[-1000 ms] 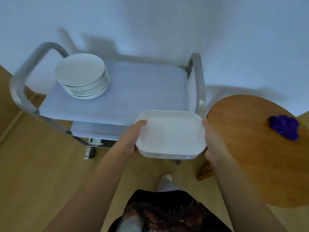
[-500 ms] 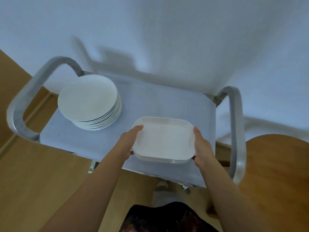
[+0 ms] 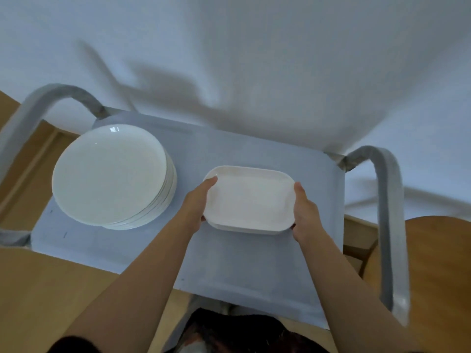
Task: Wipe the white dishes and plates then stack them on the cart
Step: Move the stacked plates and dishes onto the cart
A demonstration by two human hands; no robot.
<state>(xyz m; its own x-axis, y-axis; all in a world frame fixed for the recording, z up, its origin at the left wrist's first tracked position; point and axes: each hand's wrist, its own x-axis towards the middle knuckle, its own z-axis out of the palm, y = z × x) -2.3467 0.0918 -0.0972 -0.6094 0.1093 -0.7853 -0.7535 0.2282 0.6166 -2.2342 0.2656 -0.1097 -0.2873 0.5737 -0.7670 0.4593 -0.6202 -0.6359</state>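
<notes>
Stack of white rectangular ceramic dishes [image 3: 248, 200]: grasped at its short ends, left hand [image 3: 196, 203] and right hand [image 3: 305, 212], long axis spanning the grip. Grey metal cart top [image 3: 229, 266] directly beneath; contact unclear. Stacked round white plates [image 3: 112, 174] left of the grip.

Bare cart top [image 3: 244, 266] lies open near the person; plate stack [image 3: 112, 174] blocks its left, handle [image 3: 390, 225] its right.

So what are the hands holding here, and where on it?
A stack of white rectangular dishes, gripped at its two short ends: left hand on the left end, right hand on the right.
</notes>
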